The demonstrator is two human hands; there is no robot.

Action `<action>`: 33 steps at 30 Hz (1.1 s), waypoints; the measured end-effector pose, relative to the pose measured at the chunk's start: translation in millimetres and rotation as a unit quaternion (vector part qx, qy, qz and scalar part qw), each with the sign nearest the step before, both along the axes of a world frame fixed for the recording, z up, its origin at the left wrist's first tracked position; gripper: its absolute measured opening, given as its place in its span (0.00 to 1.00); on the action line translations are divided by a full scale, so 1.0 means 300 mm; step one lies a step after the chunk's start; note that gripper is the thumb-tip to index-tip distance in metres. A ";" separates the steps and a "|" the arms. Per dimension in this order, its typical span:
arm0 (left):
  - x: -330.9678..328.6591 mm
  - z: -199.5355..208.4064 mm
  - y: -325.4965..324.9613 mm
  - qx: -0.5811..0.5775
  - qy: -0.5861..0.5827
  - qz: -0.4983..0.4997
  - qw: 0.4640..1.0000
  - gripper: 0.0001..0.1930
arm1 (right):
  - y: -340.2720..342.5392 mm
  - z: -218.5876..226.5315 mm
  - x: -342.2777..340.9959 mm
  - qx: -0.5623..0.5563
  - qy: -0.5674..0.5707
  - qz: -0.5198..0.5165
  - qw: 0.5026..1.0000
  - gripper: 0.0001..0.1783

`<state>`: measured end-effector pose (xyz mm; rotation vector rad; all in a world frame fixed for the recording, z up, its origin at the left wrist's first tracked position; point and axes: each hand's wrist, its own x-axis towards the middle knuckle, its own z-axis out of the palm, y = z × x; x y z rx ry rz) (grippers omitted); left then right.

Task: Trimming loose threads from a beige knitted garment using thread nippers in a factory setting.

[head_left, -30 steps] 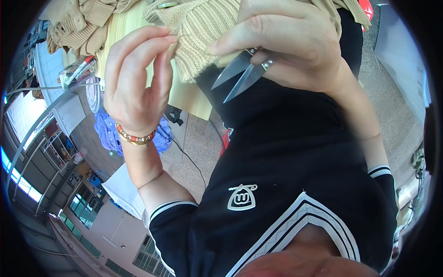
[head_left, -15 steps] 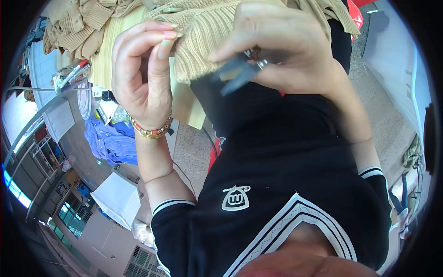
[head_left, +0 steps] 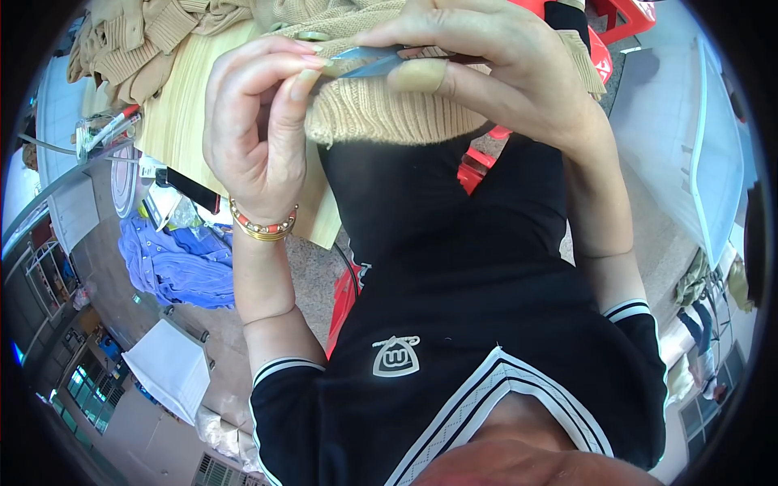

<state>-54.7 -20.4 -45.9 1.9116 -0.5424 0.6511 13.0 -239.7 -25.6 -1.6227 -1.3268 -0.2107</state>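
Observation:
A beige ribbed knit garment (head_left: 389,116) lies across my lap and the table edge, a round button (head_left: 313,36) showing on it. Thumb and fingertips of my left hand (head_left: 258,121) are pinched together at the garment's left edge; any thread between them is too small to make out. In my right hand (head_left: 519,77) is a pair of thread snips (head_left: 369,66), held over the ribbing. Their blades point left, slightly apart, with the tips close to my left fingertips. My right fingers hide most of the snips' handle.
More beige knitwear (head_left: 134,49) is heaped at the far left of the pale wooden table (head_left: 174,105). A clear holder with pens (head_left: 105,130) stands beyond the left edge, and blue folded clothing (head_left: 174,263) lies below it. Red plastic stools (head_left: 624,20) are at the far right.
My right hand has lifted the snips up and away from me, from below the ribbing to beside my left fingertips. The left hand keeps its pinch almost in place.

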 end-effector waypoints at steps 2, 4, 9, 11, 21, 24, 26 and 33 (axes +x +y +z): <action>-0.002 -0.001 -0.002 0.024 -0.018 0.012 0.999 0.05 | 0.001 0.002 0.007 -0.064 0.127 -0.017 0.990 0.20; -0.002 -0.004 0.001 0.025 -0.021 0.018 0.999 0.05 | 0.043 -0.071 0.069 0.068 -0.143 0.024 0.987 0.20; -0.002 -0.013 0.001 0.009 -0.023 0.023 0.999 0.05 | 0.045 -0.073 0.062 0.062 -0.074 0.047 0.994 0.19; 0.001 -0.009 -0.004 -0.001 -0.019 0.019 1.000 0.05 | 0.049 -0.075 0.069 0.062 -0.134 0.035 0.988 0.18; 0.008 0.008 0.014 0.075 -0.026 0.010 0.997 0.06 | 0.047 -0.040 0.051 0.025 -0.098 0.018 0.995 0.16; -0.007 -0.002 0.027 0.039 0.015 0.014 0.999 0.06 | 0.035 0.039 0.011 -0.056 0.036 0.002 0.998 0.16; -0.001 0.006 0.030 0.041 0.022 0.005 0.999 0.06 | 0.025 0.065 -0.002 -0.136 0.147 -0.020 0.980 0.16; 0.008 0.023 0.023 0.060 0.020 -0.007 0.998 0.06 | 0.053 -0.012 0.043 -0.002 -0.085 0.011 0.996 0.14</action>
